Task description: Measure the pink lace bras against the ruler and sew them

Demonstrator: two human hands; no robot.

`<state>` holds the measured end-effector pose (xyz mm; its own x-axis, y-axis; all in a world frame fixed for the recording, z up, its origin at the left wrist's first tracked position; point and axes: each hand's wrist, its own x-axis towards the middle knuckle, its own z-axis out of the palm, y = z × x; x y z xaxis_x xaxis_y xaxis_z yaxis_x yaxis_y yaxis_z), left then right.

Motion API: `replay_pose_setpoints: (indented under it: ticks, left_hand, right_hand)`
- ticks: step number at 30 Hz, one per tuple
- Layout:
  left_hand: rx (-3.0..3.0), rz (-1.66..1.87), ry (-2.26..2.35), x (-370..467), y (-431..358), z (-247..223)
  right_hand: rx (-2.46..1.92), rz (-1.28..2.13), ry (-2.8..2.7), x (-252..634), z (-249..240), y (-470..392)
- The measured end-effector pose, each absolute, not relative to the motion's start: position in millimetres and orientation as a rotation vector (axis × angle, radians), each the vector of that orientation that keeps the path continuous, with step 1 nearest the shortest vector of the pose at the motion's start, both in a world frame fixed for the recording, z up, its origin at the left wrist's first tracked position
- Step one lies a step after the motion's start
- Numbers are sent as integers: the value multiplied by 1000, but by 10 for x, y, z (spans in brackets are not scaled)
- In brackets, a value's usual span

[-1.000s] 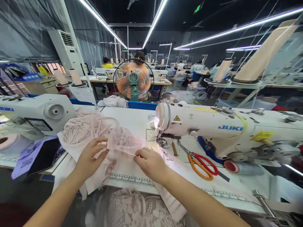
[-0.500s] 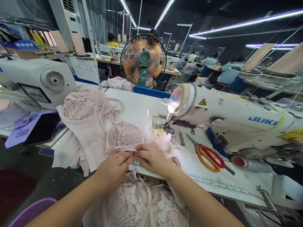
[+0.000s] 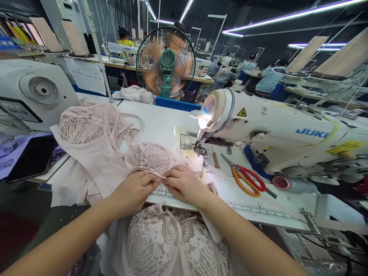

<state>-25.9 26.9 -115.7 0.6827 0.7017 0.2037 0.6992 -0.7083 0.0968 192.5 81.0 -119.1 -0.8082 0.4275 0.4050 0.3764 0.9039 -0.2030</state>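
A pale pink lace bra piece [image 3: 153,158] lies on the white table in front of the sewing machine [image 3: 258,130]. My left hand [image 3: 133,191] pinches its near edge, fingers closed on the fabric. Close beside it on the right, my right hand [image 3: 182,184] grips the same edge, fingertips pressed together. Light pink fabric runs from the right hand toward the machine's needle area. More pink lace garments [image 3: 83,126] are heaped to the left. Another lace bra [image 3: 172,241] hangs over my lap, below the table edge.
Orange and red-handled scissors [image 3: 247,180], a small wooden-handled tool [image 3: 215,159] and a thread cone [image 3: 293,184] lie right of my hands. A phone [image 3: 33,158] is at the left. A fan [image 3: 166,63] stands behind the table; people sit farther back.
The view has shifted, so the surroundings sit higher and farther left. My left hand has slid slightly left along the edge, widening the gap between the hands. Both still hold the fabric.
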Motion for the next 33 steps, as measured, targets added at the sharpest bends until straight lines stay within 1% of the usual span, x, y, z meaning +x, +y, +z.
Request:
replay_pose_setpoints:
  ticks: [7, 17, 22, 28, 33]
  left_hand:
    - [2908, 321, 1143, -177, 219, -1194]
    - [2971, 292, 1106, -163, 216, -1201]
    - [2984, 278, 1084, -162, 238, -1211]
    - [2990, 205, 1069, -162, 245, -1161]
    - [3027, 220, 1079, -209, 218, -1163]
  right_hand:
    - [-522, 237, -2590, 2061, -1178, 816]
    - [-521, 237, -2574, 2127, -1234, 814]
    - [-525, 193, -2613, 2127, -1185, 774]
    - [-517, 12, -2721, 2096, -1140, 711]
    - [-498, -38, -2830, 2059, -1070, 719]
